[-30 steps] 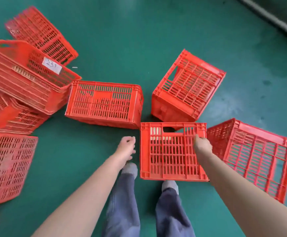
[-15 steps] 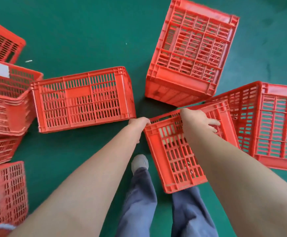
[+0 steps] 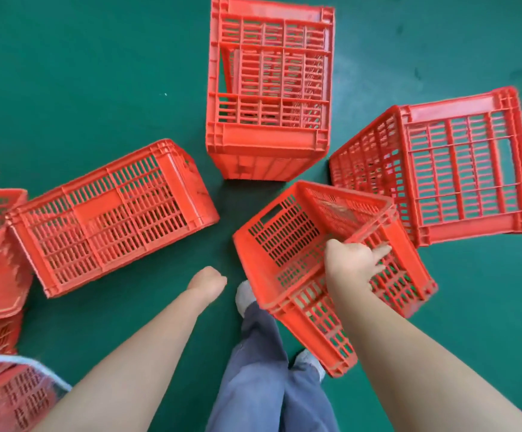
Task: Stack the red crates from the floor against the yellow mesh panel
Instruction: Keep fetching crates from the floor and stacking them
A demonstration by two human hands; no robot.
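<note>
One red crate (image 3: 284, 241) hung tilted over the floor (image 3: 97, 73) at your feet, right hand (image 3: 351, 265) gripping its rim; the empty, loosely curled left hand (image 3: 208, 282) arguably belonged on the far rim.

Both bare forearms are reaching forward and down, right hand (image 3: 351, 263) gripping the rim of a tilted red crate (image 3: 287, 241), left hand (image 3: 208, 280) hanging free with fingers loosely curled, holding nothing.
</note>
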